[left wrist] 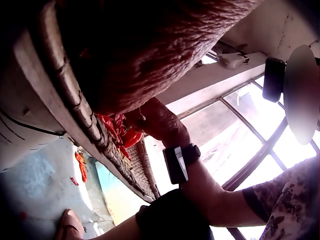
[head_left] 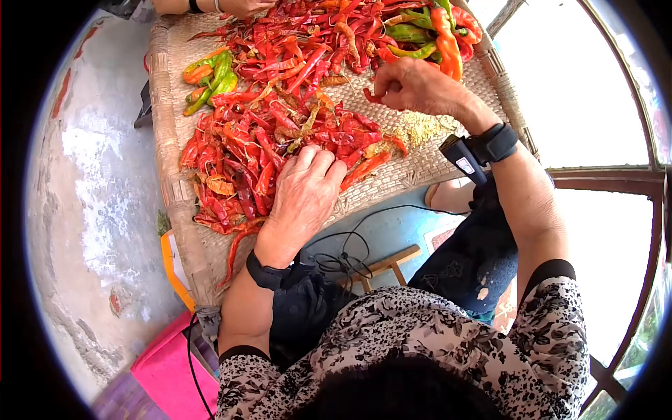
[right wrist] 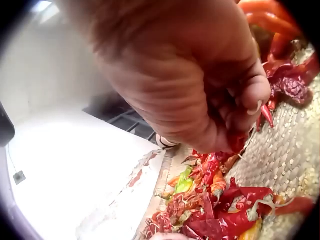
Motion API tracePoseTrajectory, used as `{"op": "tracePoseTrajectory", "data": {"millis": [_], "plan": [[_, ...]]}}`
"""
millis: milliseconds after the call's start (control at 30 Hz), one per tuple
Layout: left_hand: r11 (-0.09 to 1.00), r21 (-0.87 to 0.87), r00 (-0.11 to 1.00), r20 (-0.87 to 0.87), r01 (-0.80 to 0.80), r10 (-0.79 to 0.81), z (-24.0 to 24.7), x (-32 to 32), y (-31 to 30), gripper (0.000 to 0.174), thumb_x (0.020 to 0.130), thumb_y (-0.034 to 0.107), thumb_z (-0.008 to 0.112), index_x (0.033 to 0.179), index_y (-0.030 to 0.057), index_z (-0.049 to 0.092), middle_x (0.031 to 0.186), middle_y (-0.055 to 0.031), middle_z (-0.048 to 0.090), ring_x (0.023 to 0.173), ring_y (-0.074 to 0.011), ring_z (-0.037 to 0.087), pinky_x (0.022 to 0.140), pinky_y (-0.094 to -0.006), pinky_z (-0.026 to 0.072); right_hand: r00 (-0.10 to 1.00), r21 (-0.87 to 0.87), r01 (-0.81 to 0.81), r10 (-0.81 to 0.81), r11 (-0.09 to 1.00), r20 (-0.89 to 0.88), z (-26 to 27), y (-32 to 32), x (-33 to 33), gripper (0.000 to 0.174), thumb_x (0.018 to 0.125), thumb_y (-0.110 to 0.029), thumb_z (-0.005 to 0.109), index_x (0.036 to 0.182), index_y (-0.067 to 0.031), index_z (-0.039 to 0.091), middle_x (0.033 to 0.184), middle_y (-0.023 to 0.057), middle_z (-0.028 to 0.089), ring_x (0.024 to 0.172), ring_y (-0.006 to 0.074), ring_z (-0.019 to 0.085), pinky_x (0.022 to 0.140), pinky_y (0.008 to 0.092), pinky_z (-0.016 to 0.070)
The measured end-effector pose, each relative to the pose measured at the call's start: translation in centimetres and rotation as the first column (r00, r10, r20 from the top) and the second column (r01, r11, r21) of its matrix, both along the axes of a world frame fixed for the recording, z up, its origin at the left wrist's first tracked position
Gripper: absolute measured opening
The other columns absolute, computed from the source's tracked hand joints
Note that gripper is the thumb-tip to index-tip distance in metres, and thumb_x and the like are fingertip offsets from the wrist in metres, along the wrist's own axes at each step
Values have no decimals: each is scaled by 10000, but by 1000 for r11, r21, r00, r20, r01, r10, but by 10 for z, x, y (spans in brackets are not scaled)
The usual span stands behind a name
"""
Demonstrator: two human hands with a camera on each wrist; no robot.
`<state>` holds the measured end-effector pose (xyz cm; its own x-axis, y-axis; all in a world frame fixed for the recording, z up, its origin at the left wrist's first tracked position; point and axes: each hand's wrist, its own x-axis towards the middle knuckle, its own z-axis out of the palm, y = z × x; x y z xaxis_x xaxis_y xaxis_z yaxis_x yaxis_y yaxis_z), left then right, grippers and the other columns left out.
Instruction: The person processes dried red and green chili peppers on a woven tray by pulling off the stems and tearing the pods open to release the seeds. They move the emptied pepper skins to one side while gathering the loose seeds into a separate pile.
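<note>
My right hand (head_left: 420, 87) pinches a small red chili pepper (head_left: 373, 96) between thumb and fingers, over the woven tray. In the right wrist view, a bit of red (right wrist: 237, 141) shows at the fingertips of that hand. My left hand (head_left: 308, 189) rests palm down at the near edge of a pile of dried red chilies (head_left: 245, 150); its fingertips are hidden among them, so I cannot tell whether they grip one. A larger heap of red chilies (head_left: 301, 42) lies behind. Pale yellow seeds (head_left: 420, 128) are scattered below my right hand.
The woven tray (head_left: 183, 241) has a raised rim. Green and orange peppers (head_left: 210, 80) lie at its left, with bigger green and red peppers (head_left: 444, 35) at the back right. Another person's hand (head_left: 241, 7) is at the far edge. A wooden stool (head_left: 388, 264) and black cable stand below.
</note>
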<state>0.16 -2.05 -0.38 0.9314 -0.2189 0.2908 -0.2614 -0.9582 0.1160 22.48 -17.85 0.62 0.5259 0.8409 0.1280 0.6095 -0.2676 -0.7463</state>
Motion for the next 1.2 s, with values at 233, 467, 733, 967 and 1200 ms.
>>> {"op": "tracePoseTrajectory", "data": {"millis": [233, 467, 733, 967, 1200], "plan": [[999, -33, 1000, -30, -3, 2, -2, 2, 2, 225, 701, 35, 665, 918, 27, 605, 963, -100, 563, 987, -283, 534, 811, -383, 488, 990, 18, -88, 89, 996, -108, 28, -15, -22, 241, 911, -257, 621, 970, -26, 657, 781, 53, 663, 690, 135, 633, 610, 287, 536], [1000, -15, 1000, 11, 22, -22, -9, 1, 5, 174, 715, 44, 637, 883, 37, 590, 911, -94, 539, 925, -264, 514, 795, -363, 478, 727, -656, -573, 674, 491, -130, -24, -34, -154, 146, 810, -126, 574, 786, 12, 611, 765, 160, 618, 740, 334, 627, 659, 428, 500], [1000, -2, 1000, 9, 25, -25, -11, -1, 6, 161, 719, 70, 610, 874, 36, 582, 894, -79, 515, 939, -256, 513, 791, -361, 476, 800, -733, -150, 517, 664, 305, -173, -33, -140, 213, 880, -209, 492, 1030, -86, 581, 955, 116, 631, 911, 273, 618, 762, 398, 494], [999, -33, 996, -90, -18, 15, -3, -1, 5, 206, 724, 74, 621, 924, 30, 599, 916, -86, 534, 982, -259, 516, 844, -363, 477, 976, -621, 48, -167, 782, -136, -327, -35, -160, 431, 876, -215, 504, 1283, -75, 524, 1329, 188, 504, 1280, 313, 437, 1055, 416, 351], [996, -71, 989, -144, -48, 38, 3, 1, 2, 292, 667, 30, 690, 952, 16, 632, 996, -95, 582, 1010, -272, 553, 861, -370, 488, 948, -689, 129, -293, 713, -126, -364, -34, -154, 441, 855, -214, 535, 1274, -77, 530, 1313, 191, 516, 1252, 316, 464, 1031, 415, 376]]}}
